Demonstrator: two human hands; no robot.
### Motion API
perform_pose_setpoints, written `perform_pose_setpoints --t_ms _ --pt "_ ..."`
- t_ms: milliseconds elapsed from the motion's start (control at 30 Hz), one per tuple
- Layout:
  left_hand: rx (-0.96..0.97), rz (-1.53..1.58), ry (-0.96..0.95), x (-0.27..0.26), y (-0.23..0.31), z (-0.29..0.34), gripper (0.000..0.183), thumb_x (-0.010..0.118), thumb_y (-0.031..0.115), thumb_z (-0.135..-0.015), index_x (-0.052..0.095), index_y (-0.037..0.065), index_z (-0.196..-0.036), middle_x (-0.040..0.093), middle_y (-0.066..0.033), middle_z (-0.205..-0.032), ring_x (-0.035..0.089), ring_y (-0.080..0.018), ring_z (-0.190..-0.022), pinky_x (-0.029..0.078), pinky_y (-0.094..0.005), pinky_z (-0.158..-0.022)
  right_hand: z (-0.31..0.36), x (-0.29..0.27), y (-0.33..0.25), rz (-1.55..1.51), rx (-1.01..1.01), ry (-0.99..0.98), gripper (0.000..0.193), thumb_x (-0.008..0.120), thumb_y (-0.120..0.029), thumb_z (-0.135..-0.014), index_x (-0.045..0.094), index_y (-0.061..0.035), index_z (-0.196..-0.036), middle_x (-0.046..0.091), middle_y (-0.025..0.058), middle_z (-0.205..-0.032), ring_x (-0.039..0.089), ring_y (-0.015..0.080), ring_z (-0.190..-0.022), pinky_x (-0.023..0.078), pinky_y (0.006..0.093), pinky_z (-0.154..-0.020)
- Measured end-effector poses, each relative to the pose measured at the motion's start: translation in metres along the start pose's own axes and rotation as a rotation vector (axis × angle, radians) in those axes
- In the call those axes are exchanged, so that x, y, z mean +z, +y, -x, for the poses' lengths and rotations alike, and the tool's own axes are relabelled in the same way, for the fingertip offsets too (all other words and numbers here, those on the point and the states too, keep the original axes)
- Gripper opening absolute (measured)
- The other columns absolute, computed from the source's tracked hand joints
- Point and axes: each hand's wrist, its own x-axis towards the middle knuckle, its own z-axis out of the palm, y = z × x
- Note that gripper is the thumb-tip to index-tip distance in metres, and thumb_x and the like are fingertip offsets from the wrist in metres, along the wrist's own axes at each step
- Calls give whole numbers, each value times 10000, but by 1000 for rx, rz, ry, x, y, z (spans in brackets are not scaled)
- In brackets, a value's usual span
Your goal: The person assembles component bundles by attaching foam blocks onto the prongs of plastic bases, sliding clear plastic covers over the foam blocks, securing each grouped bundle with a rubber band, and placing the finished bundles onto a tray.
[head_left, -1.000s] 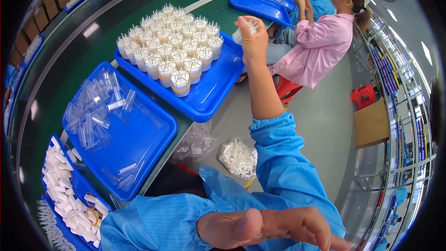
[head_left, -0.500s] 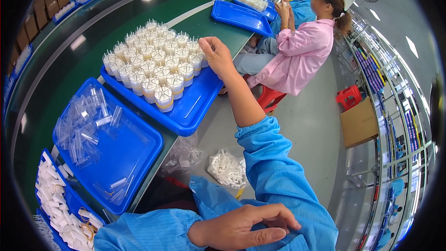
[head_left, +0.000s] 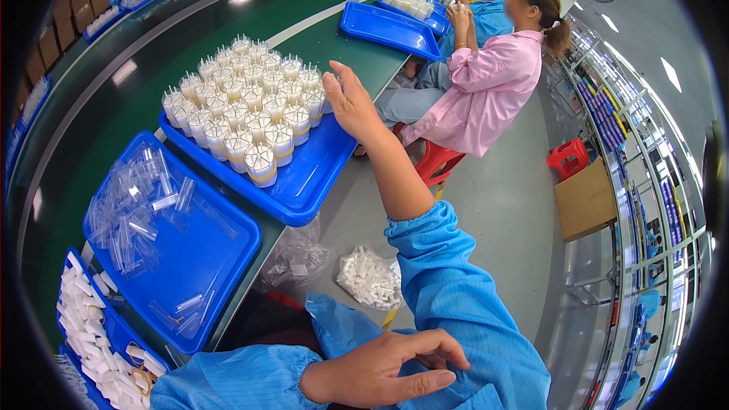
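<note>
Bundles (head_left: 250,118), right hand (head_left: 351,105) hiding some, unclear contact

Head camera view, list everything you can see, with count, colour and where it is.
Tray: one, blue, on the green bench, under the right hand.
Bundles: many, white cylindrical, banded, standing in rows on that tray.
Sleeve tray: one, blue, lower left, holding clear plastic sleeves.
White parts: many, in a blue bin at the bottom left.
Bags: two, clear, below the bench edge; one holds white pieces.
Far trays: two, blue, further along the bench.
Workers: two seated, one in pink, one in blue behind.
Stools: two, red, on the floor.
Box: one, brown cardboard, on the floor at right.
Left hand: empty, resting on the blue sleeve.
Right hand: open, beside the bundles.
</note>
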Motion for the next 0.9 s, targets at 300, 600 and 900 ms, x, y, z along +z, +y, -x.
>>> perform_pose_setpoints --t_ms 300,600,900 --pt "9 -121 79 -5 5 0 341 532 279 -916 544 33 -1152 579 -113 -1143 562 -223 -1049 433 -346 -909 48 -4 -50 65 -212 242 518 561 -318 -871 411 -11 -1260 400 223 -1316 404 355 -1215 309 433 -989" --pt "549 -1354 781 0 17 6 212 617 215 -799 605 49 -929 620 -105 -1040 560 -326 -1050 382 -471 -916 120 -29 -121 -50 -360 -90 444 665 -158 -771 518 -51 -1176 491 172 -1242 482 326 -1143 371 385 -910" --pt "103 -1587 764 -10 20 10 435 665 309 -751 588 66 -1103 545 -158 -1151 517 -382 -1070 387 -487 -934 165 -19 -140 445 -459 -204 343 644 -229 -806 581 -63 -1100 582 115 -1131 562 287 -1032 433 357 -855"
